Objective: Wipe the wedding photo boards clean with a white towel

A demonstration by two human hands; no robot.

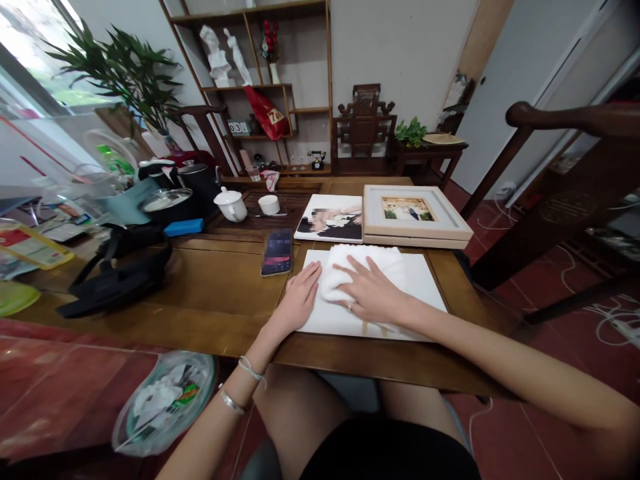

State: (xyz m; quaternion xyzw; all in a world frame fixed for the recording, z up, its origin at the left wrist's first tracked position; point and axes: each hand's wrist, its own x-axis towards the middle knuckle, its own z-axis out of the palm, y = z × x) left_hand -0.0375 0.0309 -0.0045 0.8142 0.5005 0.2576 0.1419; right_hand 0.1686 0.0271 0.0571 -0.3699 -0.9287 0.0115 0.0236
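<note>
My right hand (374,291) lies spread and flat on a folded white cloth (390,259), pressing it against a white board (420,283). The board lies on the wooden table near its front edge, and a few tan marks show at its lower side. Along the board's left edge rests my left hand (300,293), fingers stretched out and close together. Just beyond that hand is a phone (277,253) with its screen lit. Part of the board is hidden under the cloth and my right forearm.
Behind the board are a photo print (330,219) and a light wooden picture frame (425,212). A lidded white cup (231,204), a small white bowl (269,204), a blue block (184,227) and a black strap (120,270) stand left. A bin (170,400) with rubbish is below the table.
</note>
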